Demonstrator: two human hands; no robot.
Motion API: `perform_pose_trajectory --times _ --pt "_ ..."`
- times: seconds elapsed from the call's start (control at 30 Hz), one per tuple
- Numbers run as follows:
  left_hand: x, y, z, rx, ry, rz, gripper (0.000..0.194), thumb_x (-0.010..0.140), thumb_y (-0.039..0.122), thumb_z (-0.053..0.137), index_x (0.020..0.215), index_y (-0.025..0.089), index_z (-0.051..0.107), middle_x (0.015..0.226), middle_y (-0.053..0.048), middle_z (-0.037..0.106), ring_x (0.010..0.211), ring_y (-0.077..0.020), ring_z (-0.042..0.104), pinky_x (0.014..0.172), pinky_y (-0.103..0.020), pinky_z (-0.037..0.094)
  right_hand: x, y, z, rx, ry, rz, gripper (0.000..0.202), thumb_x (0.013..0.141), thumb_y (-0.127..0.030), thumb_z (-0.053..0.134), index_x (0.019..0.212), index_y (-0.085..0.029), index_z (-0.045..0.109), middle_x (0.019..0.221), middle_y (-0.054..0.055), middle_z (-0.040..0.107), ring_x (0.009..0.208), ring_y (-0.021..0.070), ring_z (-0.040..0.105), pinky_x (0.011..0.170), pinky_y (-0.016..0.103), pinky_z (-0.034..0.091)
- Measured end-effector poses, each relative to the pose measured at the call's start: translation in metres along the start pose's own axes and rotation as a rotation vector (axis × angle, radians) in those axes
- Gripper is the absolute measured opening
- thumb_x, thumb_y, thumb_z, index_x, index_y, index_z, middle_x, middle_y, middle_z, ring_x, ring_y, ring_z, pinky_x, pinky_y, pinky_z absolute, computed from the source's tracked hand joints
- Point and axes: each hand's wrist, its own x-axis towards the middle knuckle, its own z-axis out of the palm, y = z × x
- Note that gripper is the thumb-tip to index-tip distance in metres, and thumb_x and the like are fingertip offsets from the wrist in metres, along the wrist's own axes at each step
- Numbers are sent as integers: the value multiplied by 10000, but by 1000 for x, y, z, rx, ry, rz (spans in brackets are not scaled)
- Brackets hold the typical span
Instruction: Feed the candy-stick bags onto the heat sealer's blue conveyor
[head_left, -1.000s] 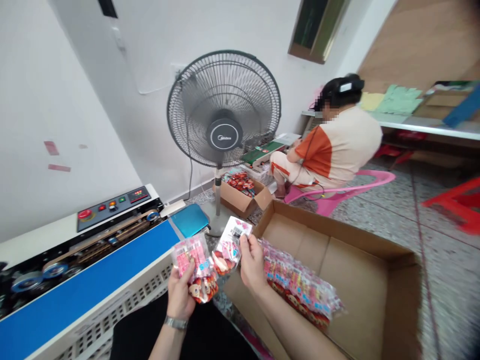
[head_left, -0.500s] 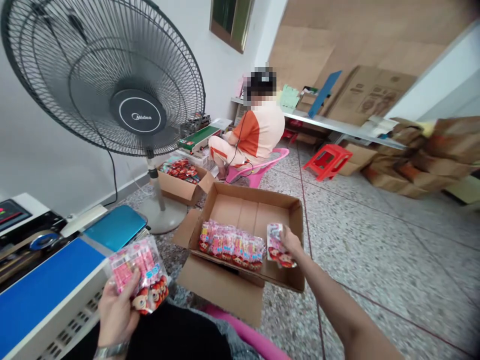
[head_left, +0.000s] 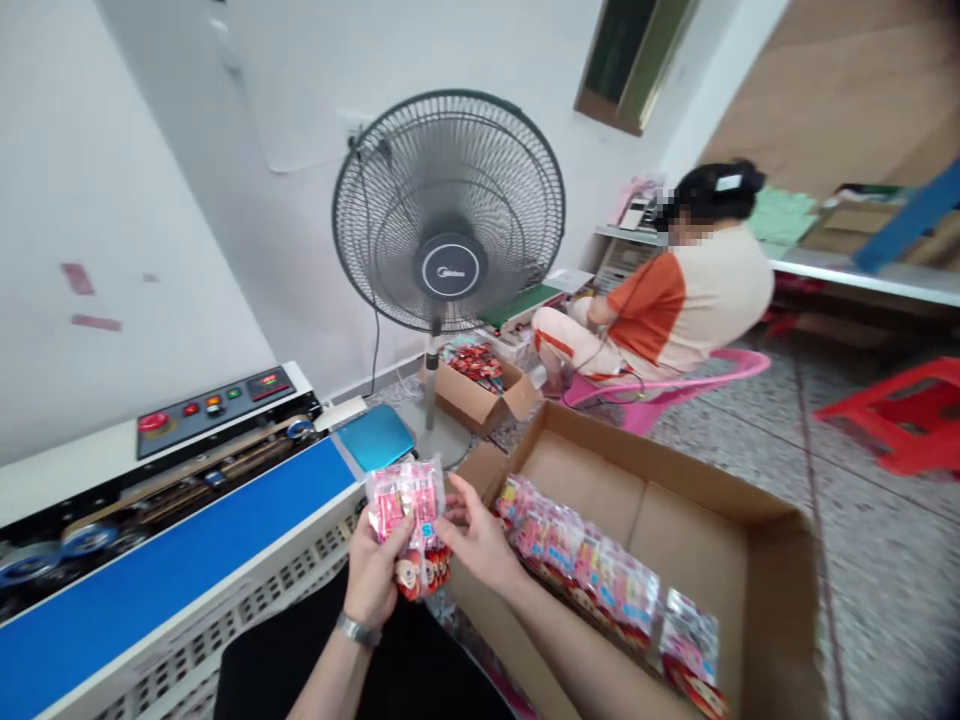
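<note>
My left hand (head_left: 373,568) is closed around a small stack of clear plastic packets (head_left: 407,500), pink with red cartoon faces along the bottom, held above my lap. At the right edge of that stack is my right hand (head_left: 484,545), its fingers apart and thumb close against the packets. Whether it touches them I cannot tell. An open cardboard box (head_left: 705,480) stands to the right, with a leaning row of similar packets (head_left: 577,555) along its near side. Another packet (head_left: 690,645) lies apart from the row, towards the box's right end.
On my left runs a machine with a blue conveyor belt (head_left: 225,550) and a button panel (head_left: 214,408). A teal tray-like object (head_left: 375,437) sits at its far end. Beyond stand a fan (head_left: 450,270), a smaller box of red packets (head_left: 472,395), a seated person (head_left: 712,290) and a red stool (head_left: 900,420).
My right hand has let go of a packet in the box and moved left to the stack in my left hand. The view has swung left, showing more of the machine.
</note>
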Motion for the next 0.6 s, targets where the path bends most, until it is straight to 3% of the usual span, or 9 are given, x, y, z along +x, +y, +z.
perform_pose_trajectory --times 0.1,0.2,0.4,0.5,0.6 --pt "4 8 -1 1 48 60 461 635 275 716 1053 170 554 978 -86 665 836 -202 636 774 -313 482 15 -8 31 7 0 -60 626 724 -305 639 1284 -212 375 1172 82 546 1020 203 546 886 358 447" --pt "12 15 -6 -67 93 40 467 679 335 675 1102 194 539 1082 -95 632 947 -218 607 827 -313 462 29 -12 46 -3 22 -79 596 706 -273 642 1257 -210 423 1177 70 557 1061 222 527 925 370 422" --pt "30 35 -21 -105 47 -158 570 666 379 683 1194 306 481 1208 -30 575 1032 -230 573 839 -318 476 55 -24 51 -28 8 -151 595 685 -266 649 1249 -239 461 1113 43 599 1037 244 543 905 376 434" --pt "45 41 -30 -66 9 -260 729 584 337 751 1242 326 437 1159 -44 611 1004 -268 590 821 -368 493 67 -26 52 -2 -6 -181 575 704 -299 636 1249 -245 461 1091 37 609 1008 244 558 893 386 440" --pt "62 39 -37 -88 45 -341 796 477 339 802 1209 309 491 1058 -74 662 974 -327 599 781 -420 510 77 -23 53 42 -43 -208 552 737 -337 609 1257 -240 451 1071 33 615 1000 244 564 884 386 445"
